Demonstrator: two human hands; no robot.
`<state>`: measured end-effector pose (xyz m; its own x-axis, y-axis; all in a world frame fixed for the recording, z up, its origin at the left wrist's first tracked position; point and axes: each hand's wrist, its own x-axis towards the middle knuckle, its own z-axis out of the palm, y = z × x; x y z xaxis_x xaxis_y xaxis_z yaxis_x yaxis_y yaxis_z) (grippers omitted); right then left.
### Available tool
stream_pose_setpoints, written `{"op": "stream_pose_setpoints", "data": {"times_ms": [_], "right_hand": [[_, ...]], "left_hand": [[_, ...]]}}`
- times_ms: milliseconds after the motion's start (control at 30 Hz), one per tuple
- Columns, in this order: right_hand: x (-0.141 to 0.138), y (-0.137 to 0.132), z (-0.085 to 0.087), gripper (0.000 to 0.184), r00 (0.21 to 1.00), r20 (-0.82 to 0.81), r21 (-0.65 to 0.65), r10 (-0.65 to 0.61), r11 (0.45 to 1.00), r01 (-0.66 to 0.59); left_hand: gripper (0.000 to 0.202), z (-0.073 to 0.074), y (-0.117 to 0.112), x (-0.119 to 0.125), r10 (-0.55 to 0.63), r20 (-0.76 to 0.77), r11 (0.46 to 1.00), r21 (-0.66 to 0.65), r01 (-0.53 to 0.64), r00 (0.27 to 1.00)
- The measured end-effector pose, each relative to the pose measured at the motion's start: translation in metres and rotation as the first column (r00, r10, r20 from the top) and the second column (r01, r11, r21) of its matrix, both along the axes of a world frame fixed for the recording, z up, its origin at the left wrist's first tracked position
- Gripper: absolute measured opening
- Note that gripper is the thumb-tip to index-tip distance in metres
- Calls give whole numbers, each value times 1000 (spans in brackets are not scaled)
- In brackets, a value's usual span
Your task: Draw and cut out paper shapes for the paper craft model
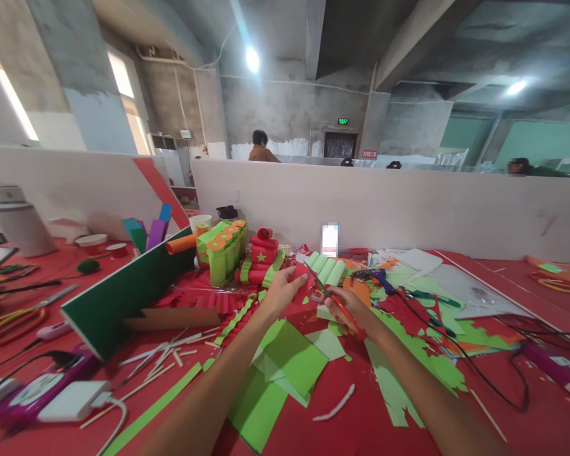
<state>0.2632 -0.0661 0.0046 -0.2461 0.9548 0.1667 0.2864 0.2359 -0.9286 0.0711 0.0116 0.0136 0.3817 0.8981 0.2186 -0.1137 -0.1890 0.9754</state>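
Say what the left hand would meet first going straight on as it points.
From the left hand, probably the scissor blades just ahead of its fingertips, though depth there is unclear.

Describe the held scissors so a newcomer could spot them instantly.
Find the white partition behind the red tabletop. Before its middle, the right hand holds the scissors, blades toward the left hand. Red handles set them apart from the blue glue gun lying to their right.

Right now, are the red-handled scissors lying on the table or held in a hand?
Held in a hand: the right hand grips the scissors by their red handles, with the blades near the left hand.
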Motion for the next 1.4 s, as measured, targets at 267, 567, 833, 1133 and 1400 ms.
{"op": "stream_pose_setpoints", "data": {"times_ms": [267,567,833,1133,1400], "right_hand": [[-1,-1,0,44,999,21,-4,-30,1000,30],[0,3,-3,44,1000,9,5,-11,1000,11],[-1,2,-3,48,1000,-21,5,-20,1000,20],[-1,3,-6,48,998,-38,-25,-47,999,46],[-3,1,-2,48,998,-49,-24,-29,999,28]], "left_hand": [[39,3,-2,-1,9,-16,1000,6,-9,1000],[38,3,-2,-1,5,-23,1000,15,-4,1000],[40,7,-5,1,45,-15,998,54,-44,999],[34,7,-6,1,22,-7,993,118,-21,1000],[36,8,-8,2,69,-39,986,154,-62,997]]}}
